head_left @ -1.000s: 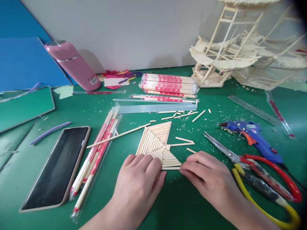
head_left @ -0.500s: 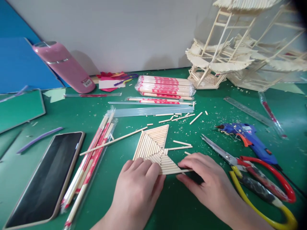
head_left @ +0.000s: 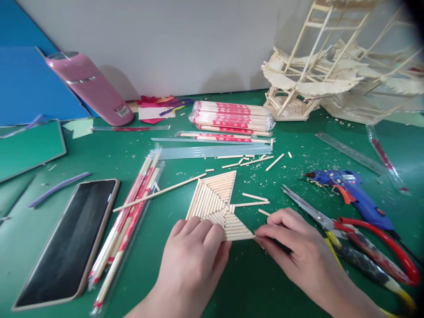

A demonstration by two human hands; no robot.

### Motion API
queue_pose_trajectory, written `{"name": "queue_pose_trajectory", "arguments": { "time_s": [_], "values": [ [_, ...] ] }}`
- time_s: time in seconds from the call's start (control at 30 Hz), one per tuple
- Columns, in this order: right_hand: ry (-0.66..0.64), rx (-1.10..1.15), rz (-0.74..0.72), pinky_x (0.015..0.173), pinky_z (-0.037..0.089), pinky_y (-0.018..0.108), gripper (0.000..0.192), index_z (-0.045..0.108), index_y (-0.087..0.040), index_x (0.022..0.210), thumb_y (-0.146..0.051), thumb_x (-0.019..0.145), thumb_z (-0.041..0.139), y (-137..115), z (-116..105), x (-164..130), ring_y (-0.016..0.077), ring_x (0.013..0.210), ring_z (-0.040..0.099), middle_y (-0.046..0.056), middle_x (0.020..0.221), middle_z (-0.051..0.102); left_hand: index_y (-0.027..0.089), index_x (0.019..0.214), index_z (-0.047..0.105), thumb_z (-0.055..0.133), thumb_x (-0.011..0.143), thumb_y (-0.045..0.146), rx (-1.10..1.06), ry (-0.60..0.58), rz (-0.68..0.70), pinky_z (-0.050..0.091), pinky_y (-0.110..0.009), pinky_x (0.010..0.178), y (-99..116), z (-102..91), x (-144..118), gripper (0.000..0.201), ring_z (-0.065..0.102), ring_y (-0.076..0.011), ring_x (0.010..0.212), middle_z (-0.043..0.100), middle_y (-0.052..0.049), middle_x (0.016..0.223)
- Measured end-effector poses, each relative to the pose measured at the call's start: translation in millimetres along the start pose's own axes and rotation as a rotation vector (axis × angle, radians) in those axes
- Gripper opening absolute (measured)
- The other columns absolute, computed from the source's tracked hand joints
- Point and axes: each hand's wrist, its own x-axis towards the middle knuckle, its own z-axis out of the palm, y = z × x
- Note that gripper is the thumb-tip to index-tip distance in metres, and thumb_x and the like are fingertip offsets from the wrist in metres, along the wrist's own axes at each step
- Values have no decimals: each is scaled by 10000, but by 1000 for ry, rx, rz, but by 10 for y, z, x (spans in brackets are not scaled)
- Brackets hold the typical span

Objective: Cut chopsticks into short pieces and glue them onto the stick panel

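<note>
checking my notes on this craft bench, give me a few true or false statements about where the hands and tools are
1. The left hand presses on the flat panel of glued wooden sticks. True.
2. The right hand holds the blue hot glue gun. False: the gun lies on the green mat, apart from the hand, whose fingers meet the panel's lower right edge.
3. The dark phone in a beige case lies left of the panel. True.
4. The pink cylindrical bottle stands beside the red-handled scissors. False: it is at the far left, the scissors at the right.
</note>
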Motion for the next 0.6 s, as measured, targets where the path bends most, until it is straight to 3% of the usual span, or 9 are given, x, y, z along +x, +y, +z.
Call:
{"name": "queue_pose_trajectory", "arguments": {
  "time_s": [0.17,0.3,0.6],
  "values": [
    [21,10,-16,590,423,276,130,609,-204,851,-155,833,489,4,4,2,146,709,505,29,766,518,192,744,505,530,737,177,-43,-69,-44,348,-315,565,5,-21,-33,30,491,-188,624,564,-7,664],
    [26,9,-14,599,422,272,126,611,-210,855,-160,829,498,8,6,1,144,709,519,23,767,522,195,822,489,560,692,165,-85,-134,-62,370,-345,600,7,-59,-54,151,484,-199,673,568,-8,722],
    [20,12,1,604,408,282,126,613,-211,841,-180,840,491,-4,2,5,152,728,498,27,774,517,198,849,464,551,694,187,-84,-195,-65,376,-359,634,43,-109,-69,178,483,-208,727,555,-17,780]
  ]
}}
